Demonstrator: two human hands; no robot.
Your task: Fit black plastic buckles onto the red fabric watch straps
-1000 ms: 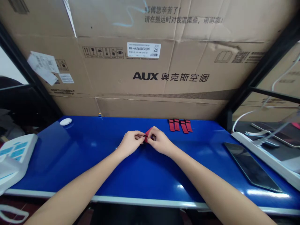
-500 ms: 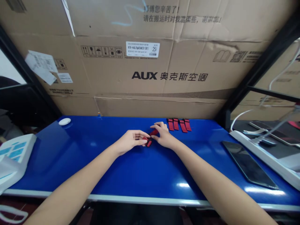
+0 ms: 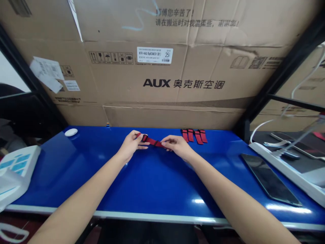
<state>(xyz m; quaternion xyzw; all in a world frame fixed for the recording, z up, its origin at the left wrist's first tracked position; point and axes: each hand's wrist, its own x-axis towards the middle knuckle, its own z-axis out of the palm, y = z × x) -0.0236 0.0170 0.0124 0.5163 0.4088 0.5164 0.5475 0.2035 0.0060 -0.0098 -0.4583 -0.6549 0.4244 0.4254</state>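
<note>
While your left hand (image 3: 132,145) and right hand (image 3: 175,146) work a little apart, the red strap (image 3: 151,140) spans the gap between them, over the far half of the blue table (image 3: 152,189). Its long axis runs crosswise, slanting so the left end sits higher in your view and the right end lower. Your left thumb and fingers close on it beside the black buckle (image 3: 144,138); your right thumb and fingertips pinch the opposite end, a narrow grip. Whether the strap touches the table, you cannot tell.

Count one strap in your hands, with two black fittings showing: the buckle and a thin slider (image 3: 155,143). Beyond your right hand lie four other straps (image 3: 198,137), side by side, black ends toward the cardboard (image 3: 122,88), red ends pointing roughly at you. One phone (image 3: 270,179) lies to the right, one white disc (image 3: 71,132) at the far left.
</note>
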